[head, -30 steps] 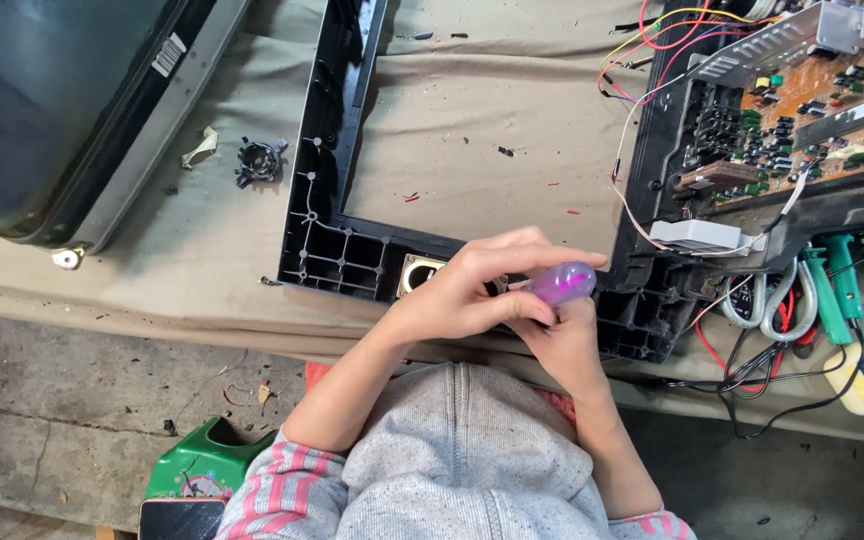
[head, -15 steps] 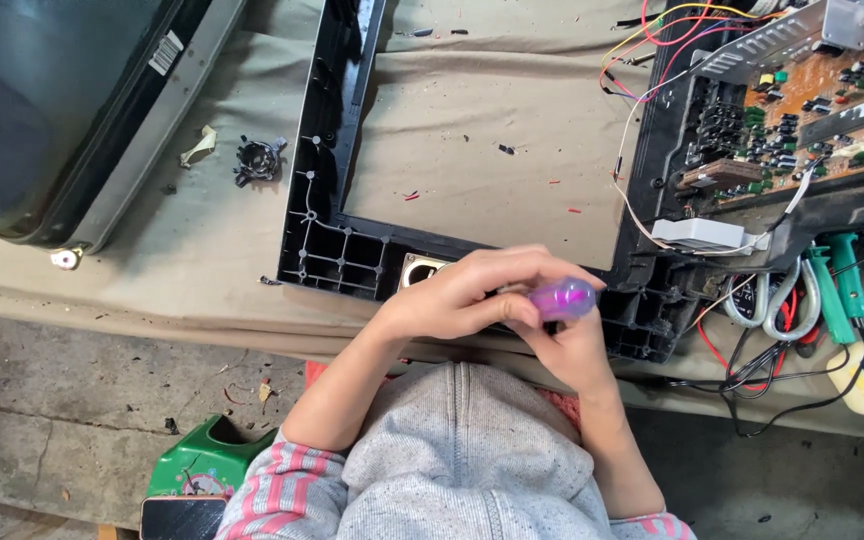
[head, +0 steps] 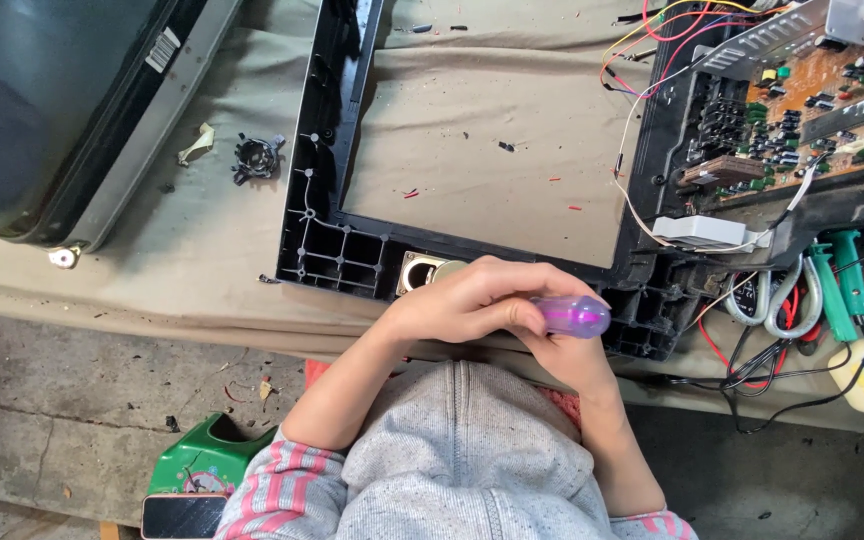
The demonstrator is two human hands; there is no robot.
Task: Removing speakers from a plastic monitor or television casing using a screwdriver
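Both hands met over the black plastic frame (head: 324, 200). The left hand (head: 472, 300) and right hand (head: 567, 355) were clamped together on a purple-handled screwdriver (head: 574, 316).

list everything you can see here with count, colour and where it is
tv front frame: 1, black, middle of the cloth
picture tube: 1, dark grey, top left
circuit board: 1, orange-brown, top right
loose wires: several, red, yellow and pink, top right
pliers: 1, green-handled, right edge
cloth: 1, beige, over the table
stool: 1, green, bottom left
screwdriver handle: 1, purple, between both hands
left hand: 1, on the handle
right hand: 1, under the handle
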